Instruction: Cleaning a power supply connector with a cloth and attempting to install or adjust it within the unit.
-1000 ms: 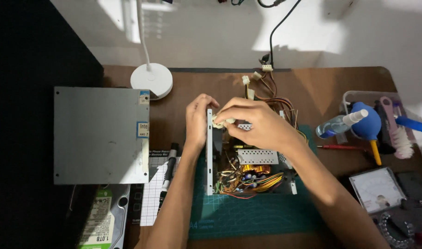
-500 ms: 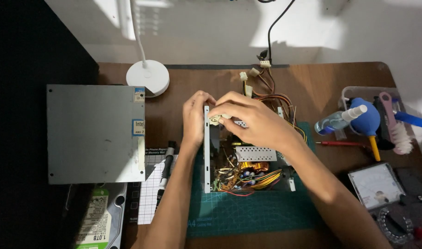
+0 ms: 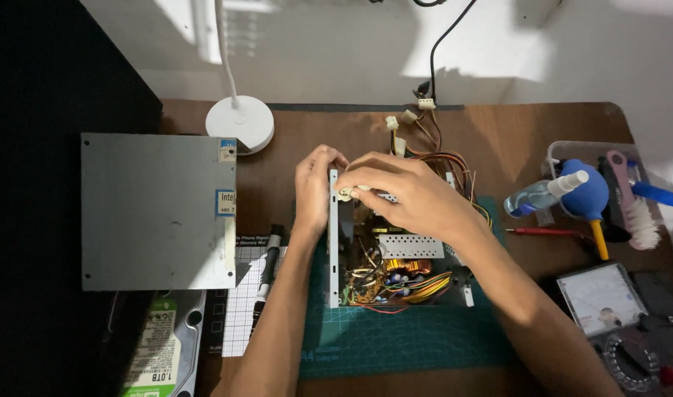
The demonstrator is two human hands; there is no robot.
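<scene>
While the left hand [image 3: 312,190] braces the chassis [image 3: 333,250] wall from outside, the right hand [image 3: 406,198], reaching from inside, pinches what seems a small pale plug [image 3: 345,193].

At the left of the frame, your flat grey metal cover panel [image 3: 158,212] carries two small stickers on its right edge: a pale one with an orange corner [image 3: 228,151] at the top and a blue-and-white one [image 3: 225,202] below it. At lower left, the hard drive's white-and-green label [image 3: 154,360] faces up. At lower right, the analogue meter's white dial face [image 3: 600,298] lies tilted.
</scene>
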